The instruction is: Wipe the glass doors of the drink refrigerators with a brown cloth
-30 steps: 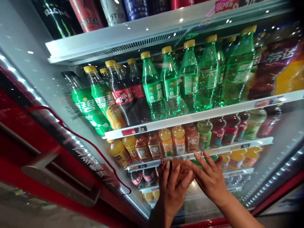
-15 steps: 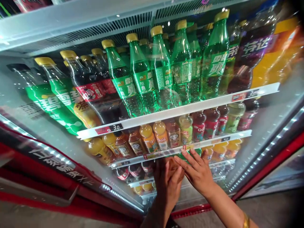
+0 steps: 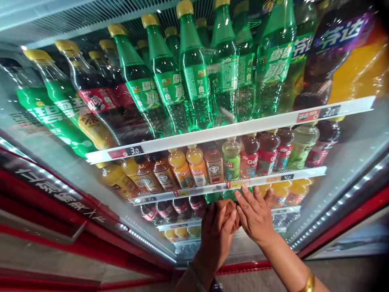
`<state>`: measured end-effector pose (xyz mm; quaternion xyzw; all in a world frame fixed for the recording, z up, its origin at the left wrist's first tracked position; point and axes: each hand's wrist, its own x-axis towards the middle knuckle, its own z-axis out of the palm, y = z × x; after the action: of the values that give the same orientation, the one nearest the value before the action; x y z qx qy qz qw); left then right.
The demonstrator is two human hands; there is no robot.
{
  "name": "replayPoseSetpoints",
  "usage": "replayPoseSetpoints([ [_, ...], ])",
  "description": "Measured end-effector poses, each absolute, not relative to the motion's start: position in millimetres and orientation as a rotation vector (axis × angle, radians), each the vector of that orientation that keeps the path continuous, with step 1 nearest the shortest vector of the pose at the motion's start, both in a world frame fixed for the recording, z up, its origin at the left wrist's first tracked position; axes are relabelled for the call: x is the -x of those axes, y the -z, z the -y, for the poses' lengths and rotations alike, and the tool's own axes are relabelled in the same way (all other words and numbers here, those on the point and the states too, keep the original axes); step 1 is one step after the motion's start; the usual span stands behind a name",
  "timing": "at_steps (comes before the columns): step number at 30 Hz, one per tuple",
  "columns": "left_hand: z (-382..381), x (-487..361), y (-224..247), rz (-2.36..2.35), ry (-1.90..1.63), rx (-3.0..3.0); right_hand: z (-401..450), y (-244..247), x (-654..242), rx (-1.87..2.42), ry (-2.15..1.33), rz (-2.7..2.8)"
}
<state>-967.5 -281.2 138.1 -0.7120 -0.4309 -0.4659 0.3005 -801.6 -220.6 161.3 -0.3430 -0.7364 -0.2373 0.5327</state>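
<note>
Both hands are at the lower middle, in front of the lower shelves of a lit drinks cooler. My left hand (image 3: 219, 233) has its fingers curled in around something brown that I cannot make out. Beside it, my right hand (image 3: 257, 217) is open, palm away and fingers spread, its fingertips by the shelf's price strip (image 3: 212, 187). The two hands meet or overlap near the fingertips. Just above them stand a green-labelled bottle (image 3: 231, 162) and a brown-drink bottle (image 3: 213, 164). A gold bracelet (image 3: 309, 280) is on the right wrist.
Green soda bottles (image 3: 196, 77) line the upper shelf, with cola bottles (image 3: 94, 97) to the left and a purple-labelled bottle (image 3: 331, 44) to the right. A red door frame (image 3: 60, 235) runs down the left. Lower shelves hold more bottles.
The view has moved closer to the cooler, so the upper bottles look larger and higher. My right hand is tighter against my left; its fingers remain spread.
</note>
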Motion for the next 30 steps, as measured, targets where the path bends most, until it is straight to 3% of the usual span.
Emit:
replayPoseSetpoints([
  [3, 280.5, 974.7, -157.2, 1.1, 1.177, 1.922, 218.6, -161.9, 793.2, 0.807, 0.598, 1.798],
  [7, 279.8, 983.3, -179.8, 1.332, 1.423, 1.59, 218.6, -160.6, 778.5, 0.831, 0.602, 1.807],
  [14, 268.9, 933.0, -138.9, 1.153, 1.288, 1.857, 218.1, -158.4, 772.3, 0.846, 0.607, 1.821],
  [21, 263.5, 952.8, -175.4, 1.221, 1.366, 1.66, 219.3, -163.4, 772.3, 0.894, 0.648, 1.828],
  [30, 256.2, 919.7, -147.3, 1.076, 1.206, 1.904, 221.8, -164.6, 776.2, 0.92, 0.583, 1.762],
])
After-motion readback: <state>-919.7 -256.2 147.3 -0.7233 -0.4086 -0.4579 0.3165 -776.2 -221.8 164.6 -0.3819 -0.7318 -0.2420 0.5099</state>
